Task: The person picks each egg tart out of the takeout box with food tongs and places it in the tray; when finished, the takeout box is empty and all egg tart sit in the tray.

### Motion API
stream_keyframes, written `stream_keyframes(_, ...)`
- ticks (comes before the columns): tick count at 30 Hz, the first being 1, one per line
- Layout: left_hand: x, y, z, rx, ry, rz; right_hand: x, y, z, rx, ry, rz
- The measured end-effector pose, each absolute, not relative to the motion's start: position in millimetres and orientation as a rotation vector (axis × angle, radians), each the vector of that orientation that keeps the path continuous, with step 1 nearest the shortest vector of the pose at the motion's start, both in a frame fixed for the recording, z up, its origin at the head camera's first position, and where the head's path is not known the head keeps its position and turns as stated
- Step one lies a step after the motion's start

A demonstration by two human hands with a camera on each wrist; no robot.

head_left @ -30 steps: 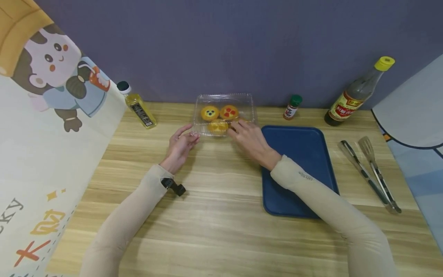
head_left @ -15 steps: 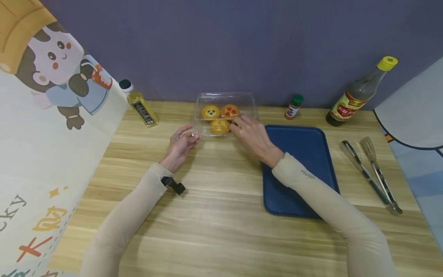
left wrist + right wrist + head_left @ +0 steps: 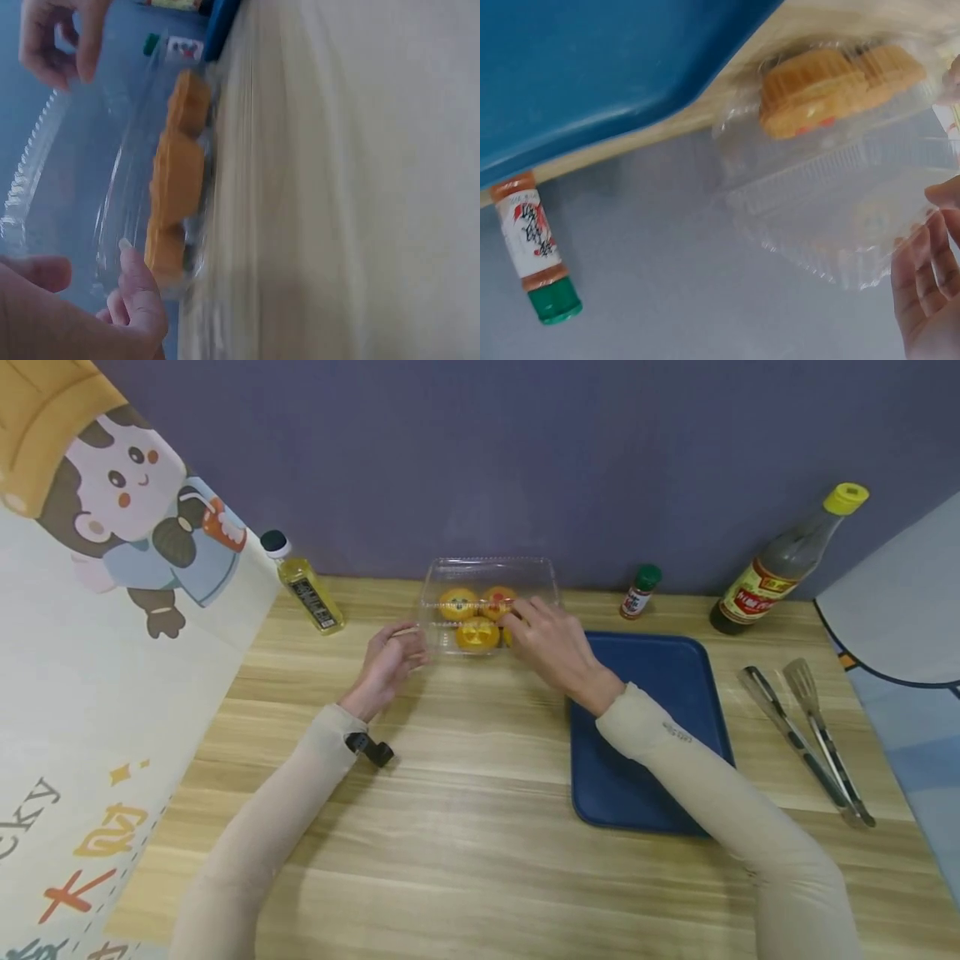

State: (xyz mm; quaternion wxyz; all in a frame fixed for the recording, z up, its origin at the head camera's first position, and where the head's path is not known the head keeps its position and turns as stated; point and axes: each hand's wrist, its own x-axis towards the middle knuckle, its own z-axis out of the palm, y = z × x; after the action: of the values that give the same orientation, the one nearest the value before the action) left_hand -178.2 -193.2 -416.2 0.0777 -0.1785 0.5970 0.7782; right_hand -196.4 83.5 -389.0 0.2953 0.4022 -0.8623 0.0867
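A clear plastic clamshell box (image 3: 491,647) stands against the back wall with several orange fruit tarts (image 3: 477,635) inside. Its transparent lid (image 3: 810,217) is tilted up from the base. Fingertips of my right hand (image 3: 551,639) pinch the lid's edge at the right side, and the hand covers part of a tart from the head view. My left hand (image 3: 390,660) is at the box's left front corner. In the left wrist view its fingers (image 3: 142,296) touch the side of the box, with the thumb apart from them.
A blue tray (image 3: 652,810) lies right of the box, partly under my right forearm. Behind it stands a green-capped spice bottle (image 3: 637,597), with a tall sauce bottle (image 3: 757,589) further right. Metal tongs (image 3: 817,743) lie at the right; an oil bottle (image 3: 313,597) stands at the left.
The lid's front edge has risen, and my right hand has shifted slightly up and right with it. The left fingers are more bent now, near the same corner.
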Motion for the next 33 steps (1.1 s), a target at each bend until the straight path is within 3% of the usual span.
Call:
stream_keyframes(16, -226.0, -207.4, -419.8, -0.366, 2.022, 2.1, -201.2, 126.3, -367.3, 0.877, -2.334, 0.393)
stream_keyframes(33, -210.1, -214.6, -413.1, -0.21, 2.111, 1.885, -205.6, 144.3, -356.0, 0.747, -2.424, 0.716)
